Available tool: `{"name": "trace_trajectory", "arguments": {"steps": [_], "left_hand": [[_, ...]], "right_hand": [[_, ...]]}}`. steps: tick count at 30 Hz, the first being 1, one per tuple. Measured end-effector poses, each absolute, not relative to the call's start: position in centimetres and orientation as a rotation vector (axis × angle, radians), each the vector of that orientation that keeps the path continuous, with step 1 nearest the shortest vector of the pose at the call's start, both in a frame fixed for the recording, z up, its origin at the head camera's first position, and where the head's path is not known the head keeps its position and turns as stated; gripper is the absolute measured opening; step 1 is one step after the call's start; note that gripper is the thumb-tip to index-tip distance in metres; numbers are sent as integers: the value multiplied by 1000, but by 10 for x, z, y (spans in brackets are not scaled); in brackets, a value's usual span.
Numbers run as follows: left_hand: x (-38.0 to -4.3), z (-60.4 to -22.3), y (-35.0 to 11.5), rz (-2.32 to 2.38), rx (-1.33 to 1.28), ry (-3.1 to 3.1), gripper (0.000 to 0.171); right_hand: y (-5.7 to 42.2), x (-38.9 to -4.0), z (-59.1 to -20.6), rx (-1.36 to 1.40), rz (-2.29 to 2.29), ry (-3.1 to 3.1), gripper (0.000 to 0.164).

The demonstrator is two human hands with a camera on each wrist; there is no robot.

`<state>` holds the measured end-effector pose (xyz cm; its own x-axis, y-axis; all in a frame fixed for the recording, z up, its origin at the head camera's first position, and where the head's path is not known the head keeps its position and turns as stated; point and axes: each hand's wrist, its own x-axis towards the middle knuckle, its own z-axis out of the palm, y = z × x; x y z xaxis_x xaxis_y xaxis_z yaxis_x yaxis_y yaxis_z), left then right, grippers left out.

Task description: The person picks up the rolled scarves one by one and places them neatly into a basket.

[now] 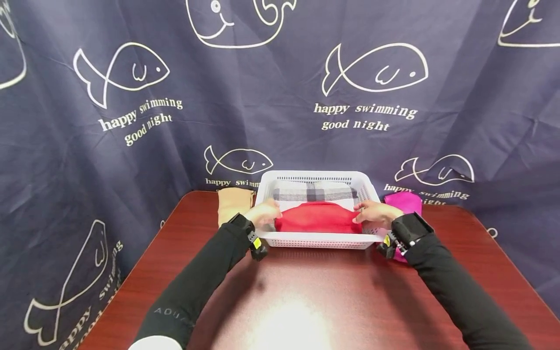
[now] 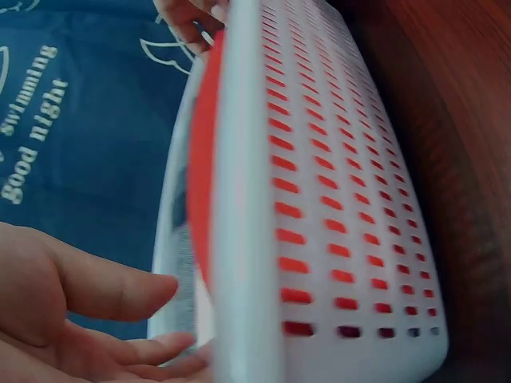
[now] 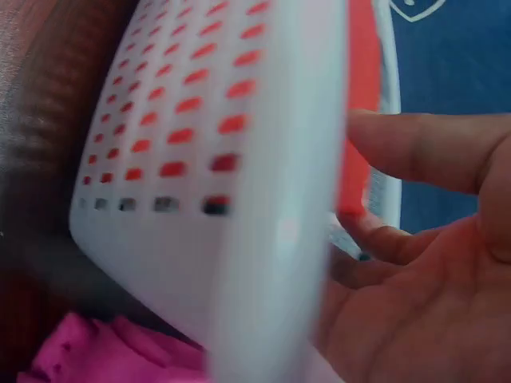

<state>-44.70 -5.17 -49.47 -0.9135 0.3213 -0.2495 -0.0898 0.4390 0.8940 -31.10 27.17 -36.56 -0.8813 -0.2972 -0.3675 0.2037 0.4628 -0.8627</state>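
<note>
A white plastic basket point(image 1: 315, 238) with slotted walls stands toward the back of the table. Inside it, a red folded cloth point(image 1: 319, 218) lies along the near side, in front of a grey-and-white plaid cloth point(image 1: 290, 193). My left hand point(image 1: 264, 214) reaches over the basket's left end; in the left wrist view its thumb and fingers are spread apart beside the red cloth, with nothing between them. At the other end, my right hand point(image 1: 378, 214) pinches the red cloth's right edge, thumb point(image 3: 399, 142) on the near face and fingers behind. The near wall hides the cloth's lower part.
Left of the basket lies a beige cloth point(image 1: 234, 201), partly behind the left wrist. A magenta cloth point(image 1: 404, 200) lies along the right side, partly under the right forearm. A dark blue curtain point(image 1: 271, 97) with fish prints hangs behind the reddish-brown table point(image 1: 297, 282).
</note>
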Motion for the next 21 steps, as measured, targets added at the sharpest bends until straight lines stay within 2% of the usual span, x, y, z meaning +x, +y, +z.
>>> {"name": "trace_trajectory", "arguments": {"steps": [4, 5, 9, 13, 17, 21], "left_hand": [[-462, -498, -75, 1580, 263, 2279, 48], [-464, -496, -82, 1629, 263, 2259, 51], [-454, -467, -109, 1822, 279, 2182, 52], [-403, -401, -128, 1939, 251, 2182, 55], [-359, -350, -138, 1854, 49, 2282, 56], [-355, -347, -156, 1769, -135, 2306, 58]], "right_hand": [[277, -310, -358, -94, -1550, 2227, 53], [280, -309, -356, -97, -1595, 2223, 52], [291, -307, -348, -136, -1717, 2252, 48], [306, -305, -344, -117, -1780, 2334, 47], [319, -304, -343, -50, -1871, 2398, 38], [331, -302, -347, 24, -2028, 2362, 25]]}}
